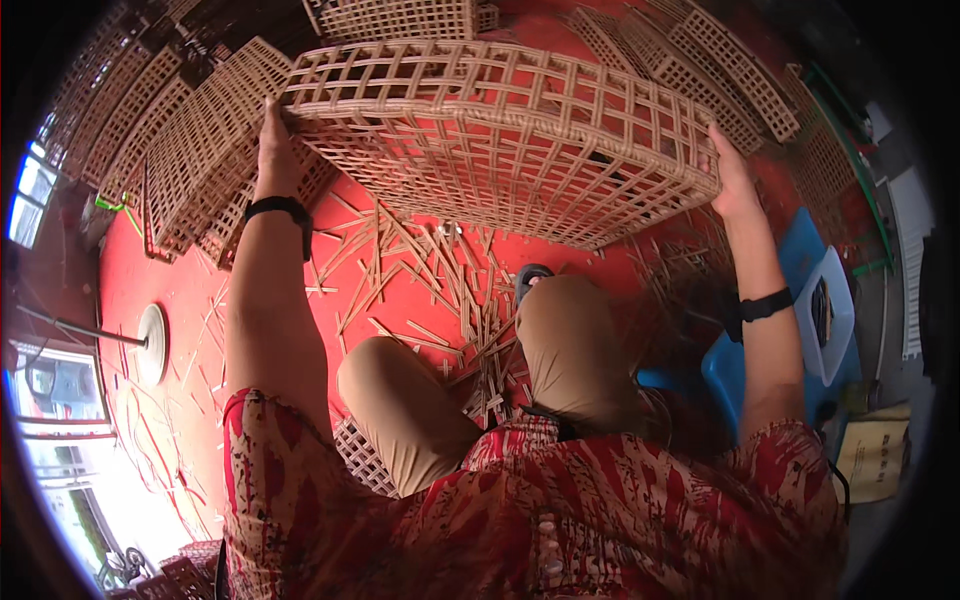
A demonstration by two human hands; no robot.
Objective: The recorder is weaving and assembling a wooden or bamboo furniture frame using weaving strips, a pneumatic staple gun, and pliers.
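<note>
A wide, shallow basket of woven tan cane (480,165), with an open lattice, is raised in front of me above my knees, tilted so its underside faces me. My left hand (277,155) is closed on its left end, fingers partly behind the weave. At the opposite end my right hand (732,178) grips the rim corner, the fingertips at the edge of the lattice. Under the basket, many loose cut strips (445,270) lie scattered over the red floor (270,320).
Stacked lattice baskets (215,140) stand at the far left, with further stacks (690,70) at the far right. A round stand base (152,345) is on the left. Beside my right arm are a blue plastic stool (725,375) and a pale plastic container (835,320).
</note>
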